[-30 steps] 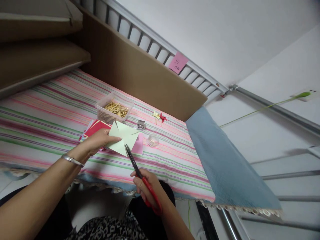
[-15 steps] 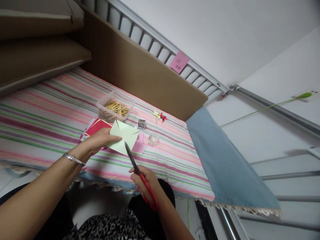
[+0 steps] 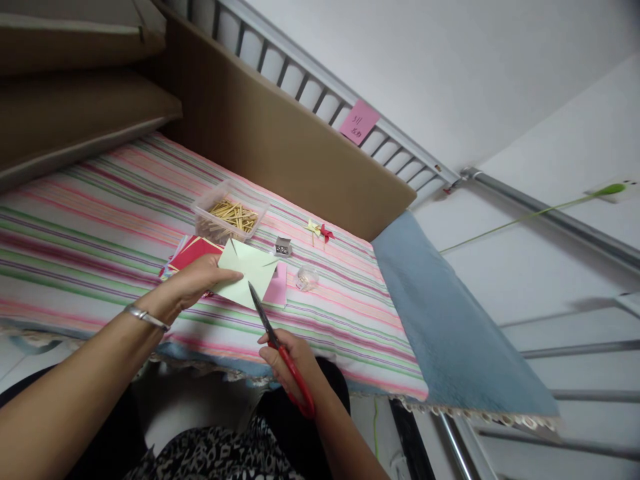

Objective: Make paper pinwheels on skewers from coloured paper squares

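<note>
My left hand (image 3: 203, 277) pinches the left side of a square of pale green paper (image 3: 244, 263), thumb on top, holding it above the table. Slits run inward from the paper's upper left and right corners. My right hand (image 3: 290, 360) is closed round the red handles of a pair of scissors (image 3: 273, 340). Their dark blades point up and left, with the tips at the paper's lower right edge; the blades look almost together. Behind my left hand lies a stack of coloured paper (image 3: 193, 253), red on top. Pink paper (image 3: 277, 288) lies partly hidden under the green square.
On the striped cloth (image 3: 350, 320) stand a clear plastic box (image 3: 253, 230) of thin wooden sticks, a small open box (image 3: 283, 247) and a small clear round container (image 3: 307, 279). Yellow and red paper pinwheels (image 3: 323, 231) lie near the brown cardboard panel (image 3: 300, 153).
Almost nothing differs. Both hands, the paper and the scissors sit in nearly the same place, with only a very slight shift.
</note>
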Action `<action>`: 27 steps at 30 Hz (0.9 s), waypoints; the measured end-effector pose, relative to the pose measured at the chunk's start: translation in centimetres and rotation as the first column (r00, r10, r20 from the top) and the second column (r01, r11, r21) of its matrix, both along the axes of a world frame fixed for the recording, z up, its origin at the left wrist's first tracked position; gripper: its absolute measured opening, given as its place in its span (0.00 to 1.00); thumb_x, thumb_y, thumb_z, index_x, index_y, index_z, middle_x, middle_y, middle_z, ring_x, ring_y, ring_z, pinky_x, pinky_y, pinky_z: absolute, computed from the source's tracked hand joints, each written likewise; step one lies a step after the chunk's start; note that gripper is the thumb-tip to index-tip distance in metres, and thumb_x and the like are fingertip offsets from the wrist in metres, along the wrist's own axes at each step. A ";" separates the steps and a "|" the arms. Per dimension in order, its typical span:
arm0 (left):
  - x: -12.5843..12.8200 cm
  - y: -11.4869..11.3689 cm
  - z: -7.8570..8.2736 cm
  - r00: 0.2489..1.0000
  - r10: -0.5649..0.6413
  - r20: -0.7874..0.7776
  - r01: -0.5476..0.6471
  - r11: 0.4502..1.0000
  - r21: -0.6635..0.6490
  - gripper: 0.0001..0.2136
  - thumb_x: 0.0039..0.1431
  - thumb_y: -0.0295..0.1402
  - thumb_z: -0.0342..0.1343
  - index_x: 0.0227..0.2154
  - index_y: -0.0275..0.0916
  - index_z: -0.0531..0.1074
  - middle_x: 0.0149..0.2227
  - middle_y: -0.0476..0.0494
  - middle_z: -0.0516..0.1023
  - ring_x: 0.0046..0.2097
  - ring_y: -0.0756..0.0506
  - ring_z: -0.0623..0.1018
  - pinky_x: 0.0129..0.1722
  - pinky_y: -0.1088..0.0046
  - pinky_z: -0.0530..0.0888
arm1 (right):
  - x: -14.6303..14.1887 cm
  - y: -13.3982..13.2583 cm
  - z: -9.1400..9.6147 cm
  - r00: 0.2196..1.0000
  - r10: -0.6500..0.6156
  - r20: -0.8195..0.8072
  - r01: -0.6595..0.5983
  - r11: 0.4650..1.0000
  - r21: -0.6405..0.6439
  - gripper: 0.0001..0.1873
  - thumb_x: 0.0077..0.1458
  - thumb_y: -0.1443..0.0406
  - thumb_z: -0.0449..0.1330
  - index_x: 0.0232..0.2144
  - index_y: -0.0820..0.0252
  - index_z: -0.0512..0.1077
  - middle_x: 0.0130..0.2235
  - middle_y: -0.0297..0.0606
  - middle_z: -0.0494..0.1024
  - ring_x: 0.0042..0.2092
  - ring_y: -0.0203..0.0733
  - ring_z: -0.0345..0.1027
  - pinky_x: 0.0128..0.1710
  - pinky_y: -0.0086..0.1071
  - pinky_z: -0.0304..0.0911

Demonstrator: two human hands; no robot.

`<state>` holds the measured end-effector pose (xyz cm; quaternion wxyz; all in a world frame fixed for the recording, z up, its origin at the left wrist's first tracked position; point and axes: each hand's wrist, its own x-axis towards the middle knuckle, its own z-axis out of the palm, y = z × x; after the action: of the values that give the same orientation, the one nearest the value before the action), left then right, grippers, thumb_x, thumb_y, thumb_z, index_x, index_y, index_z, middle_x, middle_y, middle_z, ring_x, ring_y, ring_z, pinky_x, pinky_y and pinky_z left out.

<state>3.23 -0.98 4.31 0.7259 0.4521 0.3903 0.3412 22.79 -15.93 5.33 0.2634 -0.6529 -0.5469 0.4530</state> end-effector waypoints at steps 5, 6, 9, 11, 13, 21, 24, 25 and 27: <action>0.1 -0.1 0.3 1.000 0.003 -0.001 -0.003 1.000 -0.010 0.14 0.36 0.33 0.67 0.30 0.34 0.78 0.28 0.45 0.81 0.28 0.45 0.77 0.29 0.73 0.70 | 0.1 0.2 -0.3 1.000 0.007 0.003 -0.007 1.000 0.002 0.13 0.50 0.56 0.62 0.35 0.58 0.74 0.19 0.27 0.62 0.22 0.32 0.55 0.24 0.27 0.53; 0.1 -0.1 0.4 1.000 0.006 -0.002 -0.006 1.000 -0.012 0.14 0.36 0.33 0.67 0.29 0.34 0.78 0.27 0.45 0.81 0.28 0.46 0.77 0.28 0.73 0.70 | 0.1 0.1 -0.4 1.000 0.006 0.008 -0.006 1.000 0.006 0.13 0.50 0.56 0.62 0.34 0.58 0.74 0.19 0.27 0.62 0.22 0.32 0.55 0.24 0.27 0.53; 0.1 -0.2 0.5 1.000 0.009 -0.003 -0.009 1.000 -0.016 0.13 0.36 0.32 0.67 0.28 0.34 0.78 0.26 0.46 0.81 0.27 0.46 0.76 0.27 0.74 0.69 | 0.0 -0.1 -0.3 1.000 -0.007 0.014 0.007 1.000 0.008 0.12 0.50 0.56 0.62 0.34 0.58 0.74 0.20 0.27 0.61 0.22 0.32 0.55 0.24 0.27 0.53; 0.1 -0.2 0.5 1.000 0.006 0.001 -0.006 1.000 -0.016 0.12 0.36 0.32 0.67 0.28 0.34 0.78 0.25 0.46 0.80 0.26 0.47 0.75 0.27 0.74 0.69 | -0.1 -0.2 -0.2 1.000 -0.011 0.021 0.011 1.000 0.004 0.12 0.51 0.57 0.62 0.35 0.57 0.74 0.20 0.27 0.62 0.22 0.32 0.55 0.24 0.27 0.53; 0.1 -0.2 0.5 1.000 0.001 0.004 -0.001 1.000 -0.016 0.12 0.36 0.33 0.67 0.28 0.34 0.78 0.25 0.47 0.80 0.26 0.47 0.76 0.27 0.74 0.69 | -0.1 -0.2 -0.1 0.999 -0.009 0.035 0.009 1.000 0.004 0.12 0.51 0.57 0.61 0.36 0.57 0.74 0.20 0.27 0.61 0.22 0.32 0.55 0.24 0.26 0.53; 0.0 0.2 -0.1 0.998 0.011 -0.064 -0.011 1.000 0.009 0.10 0.38 0.33 0.65 0.27 0.35 0.77 0.24 0.48 0.79 0.25 0.47 0.75 0.24 0.75 0.67 | 0.8 -0.1 -0.6 0.968 0.116 0.223 -0.130 0.990 0.049 0.11 0.52 0.62 0.59 0.38 0.59 0.72 0.19 0.26 0.62 0.22 0.32 0.55 0.26 0.26 0.55; -0.3 0.9 -0.8 0.996 0.035 -0.079 -0.033 0.999 0.034 0.11 0.38 0.33 0.65 0.28 0.34 0.77 0.24 0.47 0.79 0.24 0.46 0.75 0.23 0.74 0.67 | 1.8 -0.9 -0.9 0.942 0.204 0.267 -0.226 0.973 0.054 0.14 0.52 0.67 0.57 0.43 0.58 0.70 0.22 0.27 0.67 0.24 0.33 0.60 0.28 0.26 0.58; -0.4 1.1 -1.0 0.996 0.037 -0.080 -0.034 0.999 0.040 0.11 0.38 0.33 0.65 0.29 0.34 0.77 0.24 0.46 0.80 0.24 0.46 0.75 0.23 0.74 0.68 | 2.2 -1.2 -1.1 0.935 0.227 0.272 -0.255 0.964 0.074 0.15 0.52 0.69 0.56 0.44 0.58 0.69 0.25 0.29 0.70 0.26 0.34 0.64 0.30 0.27 0.60; -0.7 1.3 -1.3 0.996 0.029 -0.082 -0.025 0.999 0.041 0.13 0.38 0.32 0.65 0.30 0.34 0.78 0.26 0.45 0.81 0.26 0.45 0.77 0.25 0.73 0.70 | 3.2 -1.7 -1.3 0.934 0.223 0.278 -0.269 0.953 0.138 0.18 0.52 0.71 0.54 0.46 0.57 0.67 0.33 0.33 0.75 0.33 0.36 0.68 0.35 0.28 0.62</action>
<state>2.57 0.31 3.04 0.6953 0.4749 0.4192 0.3398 25.98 -17.60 3.99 0.1865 -0.6073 -0.6916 0.3437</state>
